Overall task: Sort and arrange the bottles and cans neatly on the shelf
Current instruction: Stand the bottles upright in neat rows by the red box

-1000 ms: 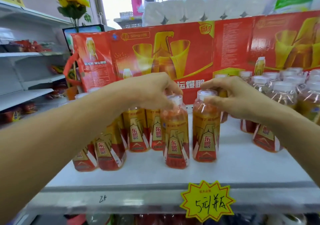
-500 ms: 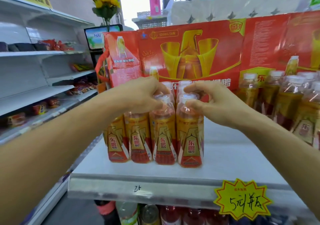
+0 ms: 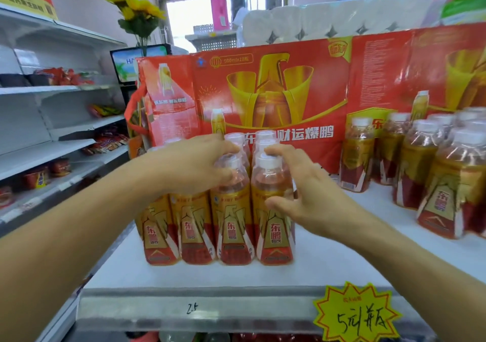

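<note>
Several orange-and-red drink bottles with white caps stand in a tight front row on the white shelf, with more behind them. My left hand reaches over the row, its fingers curled round the neck of the third bottle. My right hand is beside the rightmost bottle. Its index fingertip touches the cap, the thumb lies against the bottle's shoulder, and the other fingers are spread apart. A second cluster of the same bottles stands at the right of the shelf.
A red drink carton forms a wall behind the bottles, with packs of paper rolls on top. A yellow price tag hangs on the shelf's front edge. Snack shelves run along the left. Bare shelf lies between the two bottle groups.
Both hands carried two bottles left and set them against the row, closing the gap. My right hand's fingers have since spread away from its bottle. The camera has moved closer.
</note>
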